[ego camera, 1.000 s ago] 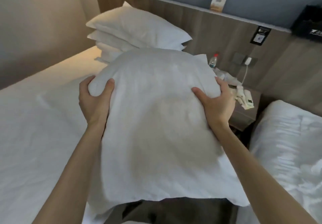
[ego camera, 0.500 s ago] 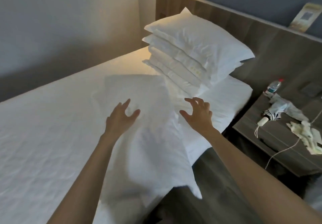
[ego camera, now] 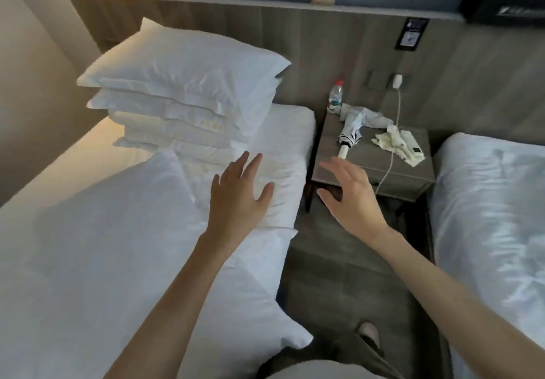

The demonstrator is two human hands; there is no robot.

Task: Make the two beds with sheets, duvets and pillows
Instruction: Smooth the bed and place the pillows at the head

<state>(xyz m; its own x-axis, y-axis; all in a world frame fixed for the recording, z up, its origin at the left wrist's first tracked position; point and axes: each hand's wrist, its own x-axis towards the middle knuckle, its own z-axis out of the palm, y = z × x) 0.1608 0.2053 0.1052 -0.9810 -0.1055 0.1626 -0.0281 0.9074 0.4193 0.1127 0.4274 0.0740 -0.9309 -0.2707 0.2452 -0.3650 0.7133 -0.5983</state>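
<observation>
In the head view, the left hand (ego camera: pixel 239 199) hovers palm down in the middle of the frame over the left bed (ego camera: pixel 283 131), its fingers (ego camera: pixel 250 163) spread wide and straight, holding nothing; whether they touch the sheet cannot be told. The right hand (ego camera: pixel 351 199) is just right of it, over the gap between the beds, its fingers (ego camera: pixel 336 166) also splayed wide and empty. A loose pillow (ego camera: pixel 118 231) lies flat on the left bed at centre left, its near corner hanging past the mattress edge by the left forearm. Behind it, in the upper left, a stack of pillows (ego camera: pixel 182 89) sits at the head of that bed against the wooden headboard (ego camera: pixel 324 39). The right bed (ego camera: pixel 486 216), covered in rumpled white bedding, fills the right edge. Between the beds stands a small grey bedside worktop (ego camera: pixel 371 169), carrying a water bottle (ego camera: pixel 335 97) at its back left corner, a folded umbrella (ego camera: pixel 351 131), a crumpled pale cloth (ego camera: pixel 398 145) and a white cable (ego camera: pixel 398 107) that runs up to a wall socket. The grey floor (ego camera: pixel 339 275) shows below, between the two forearms.
</observation>
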